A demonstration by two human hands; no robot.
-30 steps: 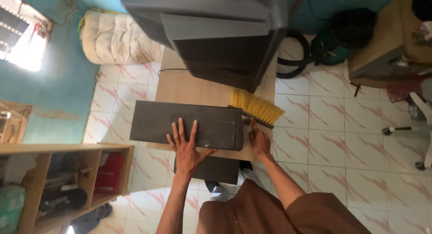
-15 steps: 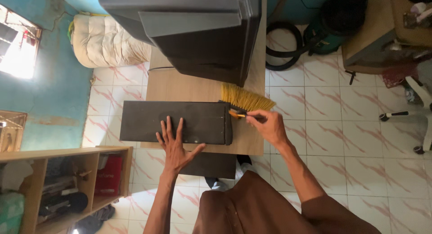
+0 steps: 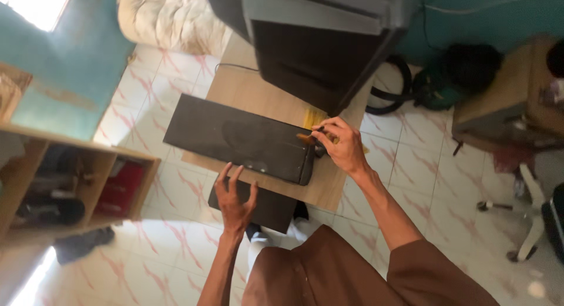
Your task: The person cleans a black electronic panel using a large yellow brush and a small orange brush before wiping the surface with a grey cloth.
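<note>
Brush held at the right end of the flat black case on the wooden table.

We note the right hand (image 3: 343, 146) closed around the brush (image 3: 313, 125), whose yellow bristles show at 12 o'clock of the knuckles. The black case (image 3: 238, 138) lies at 9 o'clock of that hand. The left hand (image 3: 235, 201), fingers spread and holding nothing, hovers at the case's near edge at 6 o'clock. A large dark television (image 3: 317, 41) stands at 12 o'clock on the table (image 3: 258, 94).

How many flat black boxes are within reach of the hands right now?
2. One long black box lies on the wooden table; a smaller black box sits below the table edge, by the left hand. More may be hidden.
</note>
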